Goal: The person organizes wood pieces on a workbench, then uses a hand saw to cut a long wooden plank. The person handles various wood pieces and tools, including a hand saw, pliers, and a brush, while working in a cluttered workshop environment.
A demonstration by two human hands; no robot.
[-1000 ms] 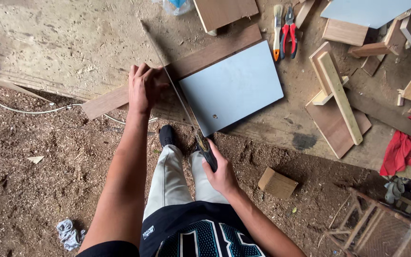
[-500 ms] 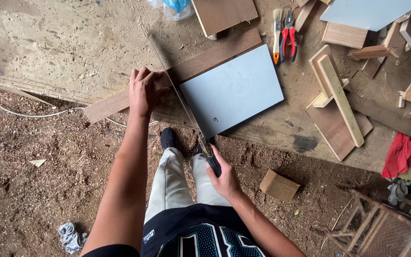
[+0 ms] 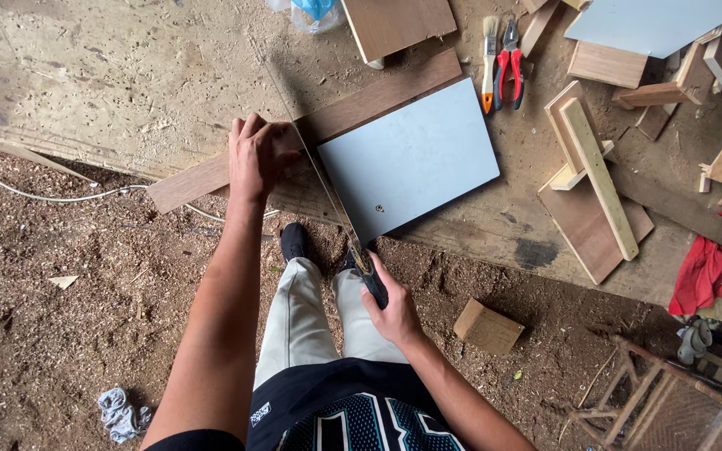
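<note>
1. Two hands share this cut, and we judge the step in hand to be sawing through the long brown wooden plank (image 3: 378, 100), which runs diagonally from the middle left of the frame toward the upper centre, across the dusty plywood work surface (image 3: 85, 75).
2. Our left hand (image 3: 254, 159) lies palm down on the plank just left of the cut line, fingers pressed flat on the wood. We should keep its weight there and its fingertips clear of the blade.
3. Our right hand (image 3: 390, 305), low in the centre of the frame, is wrapped around the dark handle of the thin-bladed hand saw (image 3: 327, 188), whose blade slants up and left across the plank.
4. We would guide the blade with long, light strokes, forearm in line with it, so the cut does not wander.
5. Just right of the blade lies the pale blue-grey rectangular panel (image 3: 411, 154), resting against the plank; we should watch that the teeth do not scrape its near corner.
6. Loose offcuts, a paintbrush (image 3: 489, 63) and red-handled pliers (image 3: 509, 63) lie at upper right, well apart from the cut.
</note>
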